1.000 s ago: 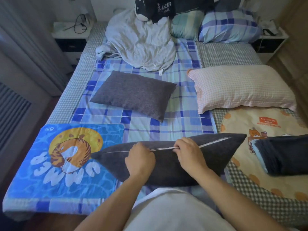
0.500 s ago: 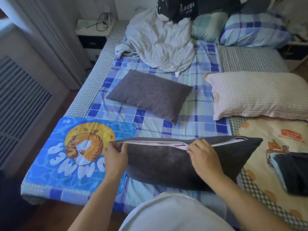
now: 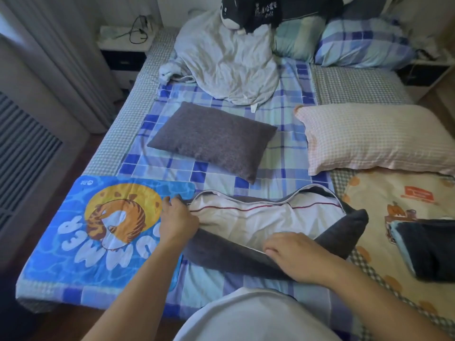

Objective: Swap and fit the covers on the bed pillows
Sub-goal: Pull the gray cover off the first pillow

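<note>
A dark grey pillow cover [image 3: 236,257] lies at the near edge of the bed, its zip opening spread wide. The white inner pillow [image 3: 261,217] with a thin red seam line shows through the opening. My left hand [image 3: 176,220] grips the left end of the cover at the opening. My right hand [image 3: 293,254] grips the near flap of the cover and holds it pulled down toward me. A second grey pillow [image 3: 211,136] lies mid-bed. A pink checked pillow [image 3: 369,139] lies to the right.
A blue cartoon tiger mat [image 3: 98,230] lies left of my hands. A crumpled pale sheet [image 3: 229,62] and plaid pillows [image 3: 362,43] sit at the head. A dark folded cloth [image 3: 430,249] rests on a cream cartoon blanket [image 3: 394,200] at right. Nightstand [image 3: 123,45] at far left.
The cover's opening went from a narrow slit to wide open. My right hand drew the near flap down toward me, baring the white pillow. My left hand stays at the left end.
</note>
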